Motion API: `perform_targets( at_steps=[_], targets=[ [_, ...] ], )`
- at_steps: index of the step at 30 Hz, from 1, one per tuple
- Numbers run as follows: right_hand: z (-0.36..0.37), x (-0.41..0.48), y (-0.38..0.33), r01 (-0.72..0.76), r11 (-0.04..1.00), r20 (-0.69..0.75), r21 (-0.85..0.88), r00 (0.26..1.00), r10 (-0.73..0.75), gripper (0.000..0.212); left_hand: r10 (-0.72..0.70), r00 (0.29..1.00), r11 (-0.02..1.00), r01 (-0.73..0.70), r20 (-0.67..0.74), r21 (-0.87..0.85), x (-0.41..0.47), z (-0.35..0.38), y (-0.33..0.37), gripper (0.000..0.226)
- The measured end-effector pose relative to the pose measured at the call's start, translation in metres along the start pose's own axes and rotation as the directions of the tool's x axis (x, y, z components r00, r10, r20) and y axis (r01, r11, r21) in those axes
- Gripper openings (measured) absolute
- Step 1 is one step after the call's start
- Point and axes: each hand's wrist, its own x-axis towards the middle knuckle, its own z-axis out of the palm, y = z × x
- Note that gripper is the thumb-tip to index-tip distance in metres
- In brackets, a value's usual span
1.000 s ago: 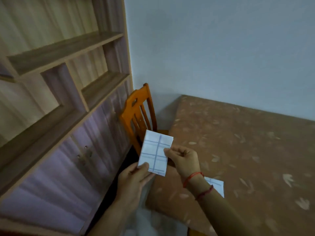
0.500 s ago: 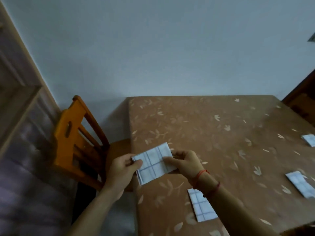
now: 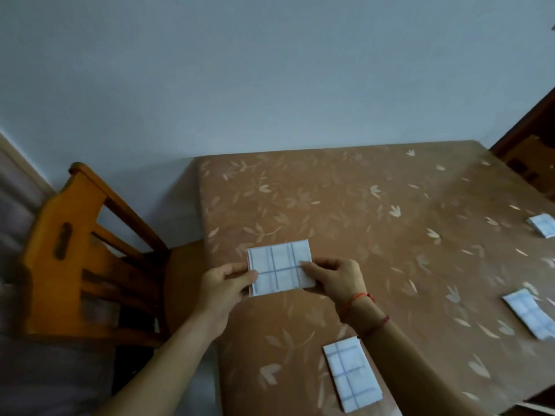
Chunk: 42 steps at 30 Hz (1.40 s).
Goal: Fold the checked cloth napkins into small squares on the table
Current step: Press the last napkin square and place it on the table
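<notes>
1. Napkin (image 3: 280,267) is sitting at the bench's (image 3: 330,205) near-left corner, folded to a rectangle. Cannot tell if it is touching the surface.
2. Left hand (image 3: 223,285) is pinching its left edge and right hand (image 3: 339,279) its right edge, so both grips are holding cloth.
3. Judgement: a last fold or the set-down is coming. Lay it flat and match the corners before creasing.
4. Three folded napkins (image 3: 351,373) are lying apart on the bench. Place this one clear of them.
</notes>
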Motion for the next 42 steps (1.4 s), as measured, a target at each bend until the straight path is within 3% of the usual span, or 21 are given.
perform_targets(
  at_steps=[5, 10, 16, 24, 37, 42],
  targets=[
    [0.002, 0.047, 0.002, -0.013, 1.0, 0.055, -0.028, 0.998, 0.015, 0.008, 0.016, 0.993, 0.997, -0.007, -0.114, 0.08, 0.036, 0.009, -0.002, 0.011],
    [0.005, 0.105, 0.009, -0.026, 0.99, 0.143, -0.138, 0.989, 0.046, 0.006, 0.062, 0.988, 0.977, -0.032, -0.139, 0.211, 0.087, 0.019, -0.003, 0.009],
    [0.021, 0.191, 0.017, 0.029, 0.962, 0.086, -0.27, 0.996, -0.006, 0.019, 0.06, 0.979, 0.973, -0.015, -0.194, 0.228, 0.158, 0.029, -0.003, 0.005],
    [0.048, 0.287, 0.024, 0.149, 0.895, 0.033, -0.421, 0.988, -0.149, 0.015, 0.151, 0.957, 0.953, -0.075, -0.246, 0.294, 0.252, 0.042, -0.001, 0.007],
    [0.068, 0.351, 0.03, 0.195, 0.819, -0.001, -0.54, 0.973, -0.232, 0.022, 0.298, 0.925, 0.83, -0.129, -0.236, 0.543, 0.322, 0.053, -0.007, 0.008],
    [0.072, 0.347, 0.027, 0.227, 0.781, 0.001, -0.582, 0.961, -0.278, 0.021, 0.277, 0.93, 0.824, -0.102, -0.241, 0.557, 0.325, 0.052, -0.004, 0.01]
  ],
)
